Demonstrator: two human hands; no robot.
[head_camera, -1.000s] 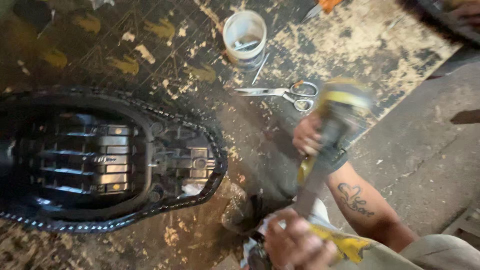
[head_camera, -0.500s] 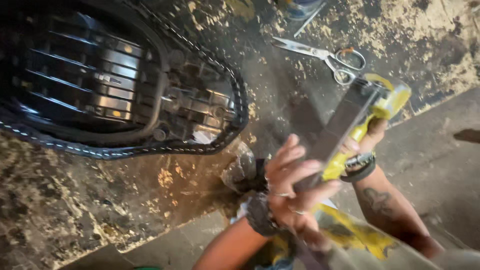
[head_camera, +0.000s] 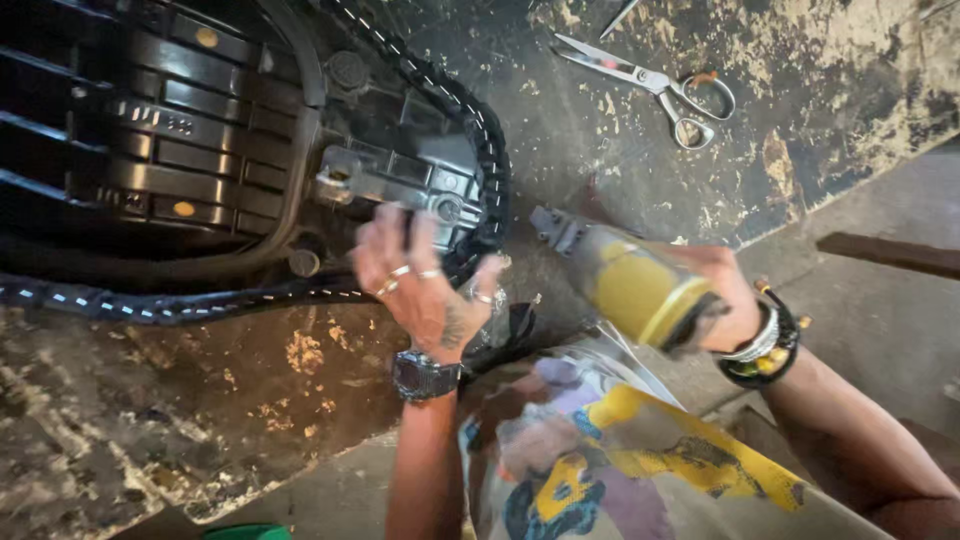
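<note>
Scarred dark sheet, its paint worn off in yellowish patches, serves as the worktable (head_camera: 150, 430), and everything on it is placed from 1 upturned black seat base (head_camera: 200, 150) filling the upper left. That base lies underside up, ribbed plastic showing, with a black cover edge (head_camera: 480, 150) marked by white stitching wrapped round its rim.

At the seat base's lower right corner the left hand (head_camera: 425, 285) lies spread, fingers wide, pressing the cover edge against the plastic; it holds nothing, and wears 3 rings and 1 wristwatch (head_camera: 425, 375).

Just right of that corner, apart from the rim, the right hand (head_camera: 720, 290) is wrapped around 1 yellow and grey staple gun (head_camera: 625, 285), its dark nose pointing back toward the seat base. To staple cleanly, I judge the cover should be pulled taut, the pressing fingers kept aside of the nose, and the nose set flat on the rim before firing.

Well right of the seat base, near the table's far edge, lies 1 pair of scissors (head_camera: 650, 80), closed.
</note>
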